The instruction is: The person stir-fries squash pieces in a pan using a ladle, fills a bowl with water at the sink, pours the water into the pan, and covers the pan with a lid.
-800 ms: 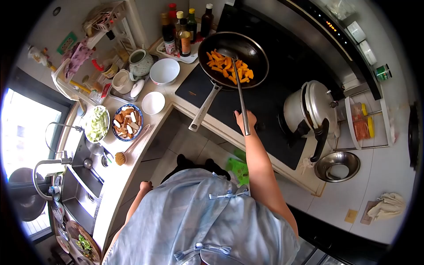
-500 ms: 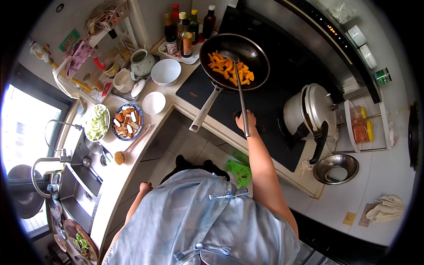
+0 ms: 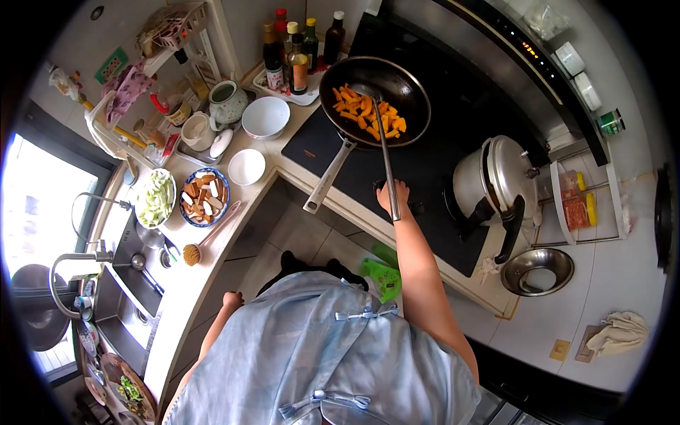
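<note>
My right hand is at the front edge of the black stove top, its fingers closed on a dark control knob. Over that hand passes the long metal handle of a spatula, which leans in the wok with its head among orange pumpkin-like strips. The wok's own handle points toward me, untouched. My left hand hangs low beside the counter, fingers curled in with nothing visible in them.
A pressure cooker stands right of the wok, beside a steel bowl. Along the left counter are a plate of sliced brown-and-white pieces, pale green slices, white bowls and a brush. Sauce bottles stand behind.
The view has shifted very slightly. My right hand stays at the knob, my left hand still hangs down, and the wok and spatula remain in place.
</note>
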`<state>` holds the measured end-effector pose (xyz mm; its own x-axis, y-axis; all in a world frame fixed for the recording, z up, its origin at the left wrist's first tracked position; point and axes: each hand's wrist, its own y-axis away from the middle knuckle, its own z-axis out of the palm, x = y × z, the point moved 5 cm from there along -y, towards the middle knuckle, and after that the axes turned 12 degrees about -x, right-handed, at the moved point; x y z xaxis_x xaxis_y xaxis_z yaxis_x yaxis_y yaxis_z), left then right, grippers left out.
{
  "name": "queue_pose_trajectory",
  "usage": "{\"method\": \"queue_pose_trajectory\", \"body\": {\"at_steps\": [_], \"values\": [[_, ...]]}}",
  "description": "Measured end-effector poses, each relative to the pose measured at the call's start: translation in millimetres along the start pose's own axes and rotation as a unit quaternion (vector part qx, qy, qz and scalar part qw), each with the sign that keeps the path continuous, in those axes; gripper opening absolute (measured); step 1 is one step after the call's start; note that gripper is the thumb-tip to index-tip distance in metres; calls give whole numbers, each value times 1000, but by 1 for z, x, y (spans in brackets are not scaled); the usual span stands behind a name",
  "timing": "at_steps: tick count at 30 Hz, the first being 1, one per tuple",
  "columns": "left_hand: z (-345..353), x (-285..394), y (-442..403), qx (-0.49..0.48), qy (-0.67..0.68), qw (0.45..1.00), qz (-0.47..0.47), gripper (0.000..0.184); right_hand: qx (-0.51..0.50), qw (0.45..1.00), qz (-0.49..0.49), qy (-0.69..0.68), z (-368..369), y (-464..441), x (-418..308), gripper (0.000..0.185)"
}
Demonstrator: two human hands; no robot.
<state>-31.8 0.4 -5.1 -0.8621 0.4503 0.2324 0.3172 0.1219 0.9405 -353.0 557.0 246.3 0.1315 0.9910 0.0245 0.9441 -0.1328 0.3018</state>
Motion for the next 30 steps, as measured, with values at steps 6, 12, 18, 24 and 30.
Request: {"method": "queue_pose_trajectory", "body": {"at_steps": [6,12,18,24,30], "values": [[0,1,-1,-2,-5,1000,4,21,-37,998,49,-20,-22,13,-6,41],[0,2,-3,-5,-12,1000,8,22,-52,999,12,-12,-6,2,-2,41],[0,4,-7,-8,-23,1000,11,22,-75,997,-14,1,-3,-1,1,42],[1,3,-8,-10,-30,999,13,23,-95,995,-12,21,1,-1,2,44],[0,4,-11,-13,-36,999,15,24,-85,996,-21,23,13,-6,9,45]]}}
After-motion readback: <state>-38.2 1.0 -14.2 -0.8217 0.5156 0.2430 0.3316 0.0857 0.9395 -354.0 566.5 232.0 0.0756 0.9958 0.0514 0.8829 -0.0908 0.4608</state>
